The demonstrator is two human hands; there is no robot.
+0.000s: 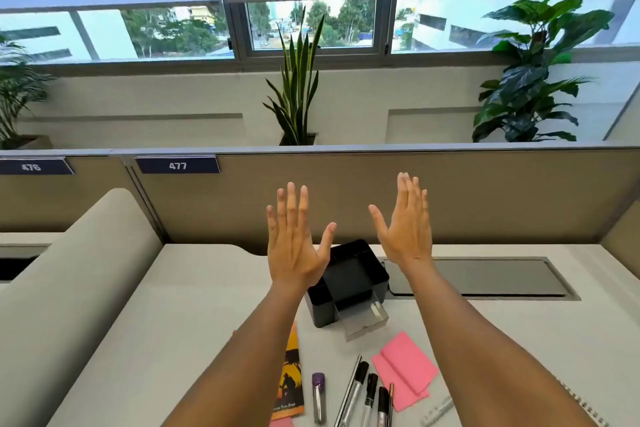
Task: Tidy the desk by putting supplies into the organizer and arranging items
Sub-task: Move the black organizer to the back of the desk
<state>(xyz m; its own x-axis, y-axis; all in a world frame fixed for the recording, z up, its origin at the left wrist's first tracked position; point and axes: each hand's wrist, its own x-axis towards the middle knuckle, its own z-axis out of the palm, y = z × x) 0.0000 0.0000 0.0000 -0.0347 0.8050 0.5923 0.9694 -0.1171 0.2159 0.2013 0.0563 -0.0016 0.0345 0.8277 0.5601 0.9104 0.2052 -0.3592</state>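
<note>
Both hands raised above the desk (519, 340), fingers straight and spread, holding nothing. Left hand (294, 246) and right hand (405, 232) hang side by side, apart from each other and from every supply.

Organizer (346, 281): black, compartmented, below and between the two hands, its small clear drawer (362, 317) pulled out toward the body. Compartments look empty from here.

Supplies lie nearer the body than the hands, between the forearms:
- Markers (360, 392), dark caps, lying close and roughly parallel, below the right wrist. Judged light, stiff, smooth; prone to roll. Take each mid-barrel with a pinch, or gather several at once.
- Glue stick (318, 395), purple cap, just beside the left forearm. Light, rigid; grasp round the body.
- Pink notes (405, 374), under the right forearm's inner side. Thin, floppy; slide to an edge or pinch a corner, since a flat lift may bend them.
- Orange booklet (291, 381), partly hidden by the left forearm. Soft-covered, likely limp; lift by the long edge.

Nothing placed yet.
</note>
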